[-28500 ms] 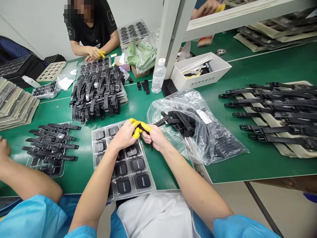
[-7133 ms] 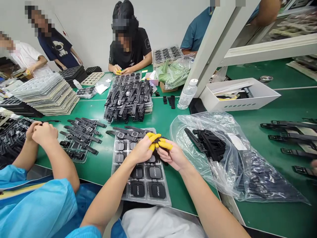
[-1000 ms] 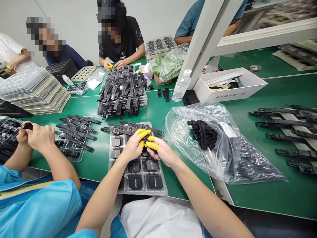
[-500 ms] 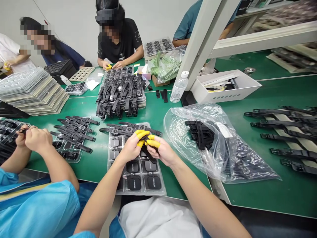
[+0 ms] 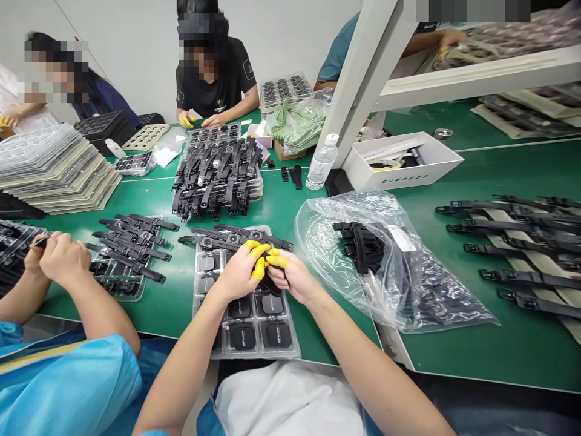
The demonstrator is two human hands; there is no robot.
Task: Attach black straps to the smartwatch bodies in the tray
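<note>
apparently both hands [image 5: 238, 275] pinch a black strap [image 5: 272, 287], mostly hidden behind yellow-covered fingers [image 5: 278, 261].

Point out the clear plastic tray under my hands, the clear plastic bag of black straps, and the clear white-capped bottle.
Clear plastic tray [image 5: 260, 335], head view: divider between two front compartments.
Clear plastic bag [image 5: 396, 289], head view: crinkled film near its middle.
Clear white-capped bottle [image 5: 321, 165], head view: middle of its body.

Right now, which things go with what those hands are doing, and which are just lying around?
Probably the job: held black piece, clear tray, two watches on it, clear bag of black straps.
Probably just lying about: bottle, white box, small round tin.
</note>
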